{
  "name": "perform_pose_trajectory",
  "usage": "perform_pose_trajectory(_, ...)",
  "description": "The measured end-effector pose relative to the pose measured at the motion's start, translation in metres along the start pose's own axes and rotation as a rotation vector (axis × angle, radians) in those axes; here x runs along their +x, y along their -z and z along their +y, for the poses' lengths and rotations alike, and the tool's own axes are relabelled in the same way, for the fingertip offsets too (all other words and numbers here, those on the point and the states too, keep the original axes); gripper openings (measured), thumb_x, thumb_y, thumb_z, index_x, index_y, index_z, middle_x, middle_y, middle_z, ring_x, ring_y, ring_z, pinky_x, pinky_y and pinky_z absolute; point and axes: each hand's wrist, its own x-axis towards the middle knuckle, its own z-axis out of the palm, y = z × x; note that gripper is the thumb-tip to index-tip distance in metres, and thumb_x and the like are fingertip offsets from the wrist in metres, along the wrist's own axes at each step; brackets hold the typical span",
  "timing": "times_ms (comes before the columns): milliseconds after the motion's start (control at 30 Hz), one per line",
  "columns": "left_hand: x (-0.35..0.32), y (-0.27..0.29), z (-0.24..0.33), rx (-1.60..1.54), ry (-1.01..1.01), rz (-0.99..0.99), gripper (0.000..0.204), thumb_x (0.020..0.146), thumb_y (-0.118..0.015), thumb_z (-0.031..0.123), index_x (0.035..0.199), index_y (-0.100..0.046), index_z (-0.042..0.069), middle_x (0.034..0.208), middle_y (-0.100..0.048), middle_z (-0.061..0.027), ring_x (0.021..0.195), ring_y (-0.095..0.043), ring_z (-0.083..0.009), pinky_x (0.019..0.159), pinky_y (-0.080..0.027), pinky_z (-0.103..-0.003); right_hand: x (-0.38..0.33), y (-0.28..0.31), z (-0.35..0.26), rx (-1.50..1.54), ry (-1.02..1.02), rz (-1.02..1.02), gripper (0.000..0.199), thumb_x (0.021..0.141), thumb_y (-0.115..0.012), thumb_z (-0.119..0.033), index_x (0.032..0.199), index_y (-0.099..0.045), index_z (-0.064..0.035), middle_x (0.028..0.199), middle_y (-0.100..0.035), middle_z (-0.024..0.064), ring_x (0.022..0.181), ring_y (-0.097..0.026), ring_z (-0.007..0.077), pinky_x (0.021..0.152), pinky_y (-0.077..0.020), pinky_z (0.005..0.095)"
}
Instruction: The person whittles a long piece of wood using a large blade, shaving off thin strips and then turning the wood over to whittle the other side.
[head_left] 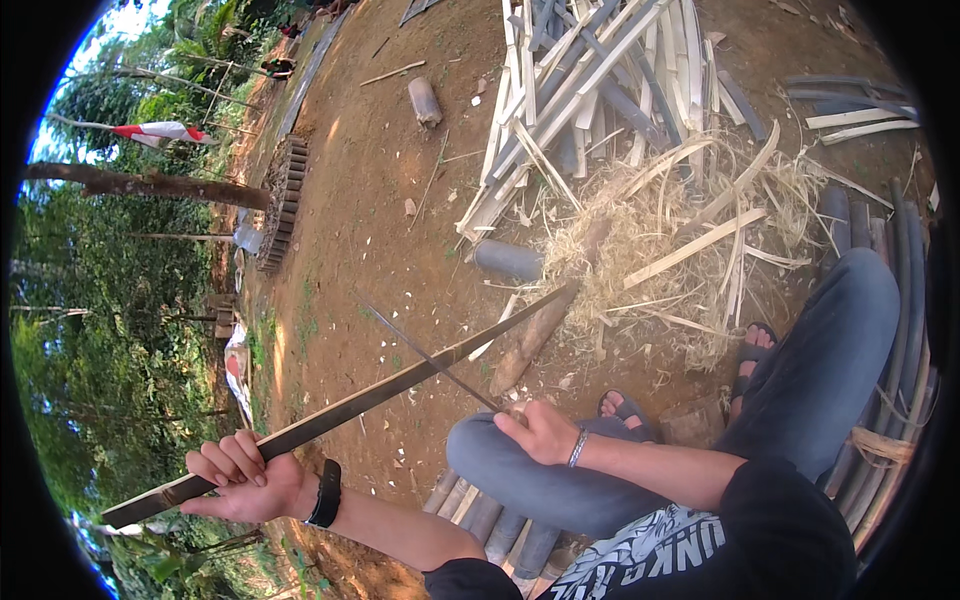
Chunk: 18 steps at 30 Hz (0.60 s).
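Observation:
My left hand is wrapped round a long split bamboo strip near its lower left end. The strip slants up to the right, dark on its broad face and pale along one edge. Its far end reaches a piece of wood beside the shavings. In my right hand, above my bent knee, is a knife with a long thin blade. The blade points up and left and crosses the strip about midway; whether they touch I cannot tell. My fingers hide most of the handle.
Curly bamboo shavings lie in front of my feet, with a big pile of split strips beyond. A short grey bamboo piece rests beside them. Bamboo poles stretch along my right. A brown log piece lies farther off.

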Motion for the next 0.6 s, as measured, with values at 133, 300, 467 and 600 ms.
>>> perform_pose_trajectory(133, 0.000, 0.003, 0.006, 0.004, 0.000, -0.019, 0.054, 0.094, -0.033, 0.059, 0.067, -0.030, 0.013, 0.051, -0.025, 0.0018, 0.035, -0.022, -0.0070, 0.036, -0.019, -0.021, 0.011, 0.022, 0.074, -0.056, -0.324, 0.104, 0.072, 0.093, -0.038, -0.057, 0.048, -0.049, -0.0018, 0.041, -0.043, 0.0071, 0.039, -0.046, 0.0192, 0.042, -0.0358, 0.0393)
perform_pose_trajectory(300, -0.006, 0.005, 0.001, -0.060, -0.009, 0.015, 0.053, 0.093, -0.037, 0.058, 0.066, -0.030, 0.013, 0.050, -0.025, 0.0024, 0.034, -0.023, -0.0063, 0.036, -0.019, -0.020, 0.012, 0.017, 0.069, 0.150, -0.419, 0.083, 0.073, 0.094, -0.034, -0.057, 0.047, -0.045, -0.0020, 0.041, -0.042, 0.0071, 0.039, -0.041, 0.0196, 0.043, -0.0334, 0.0409)
perform_pose_trajectory(467, -0.005, 0.011, 0.011, -0.028, -0.007, -0.009, 0.053, 0.093, -0.036, 0.059, 0.065, -0.029, 0.014, 0.050, -0.025, 0.0026, 0.034, -0.023, -0.0061, 0.037, -0.019, -0.020, 0.013, 0.016, 0.029, -0.066, -0.182, -0.046, 0.078, 0.090, -0.040, -0.060, 0.048, -0.044, 0.0051, 0.041, -0.038, 0.0171, 0.040, -0.044, 0.0260, 0.046, -0.0360, 0.0449)
perform_pose_trajectory(600, -0.008, 0.028, 0.012, -0.033, 0.004, 0.004, 0.056, 0.093, -0.033, 0.061, 0.063, -0.029, 0.014, 0.049, -0.024, 0.0027, 0.034, -0.024, -0.0062, 0.037, -0.018, -0.020, 0.020, 0.029, 0.112, -0.058, -0.377, 0.087, 0.079, 0.089, -0.040, -0.063, 0.045, -0.043, 0.0034, 0.039, -0.037, 0.0145, 0.038, -0.044, 0.0240, 0.045, -0.0355, 0.0453)
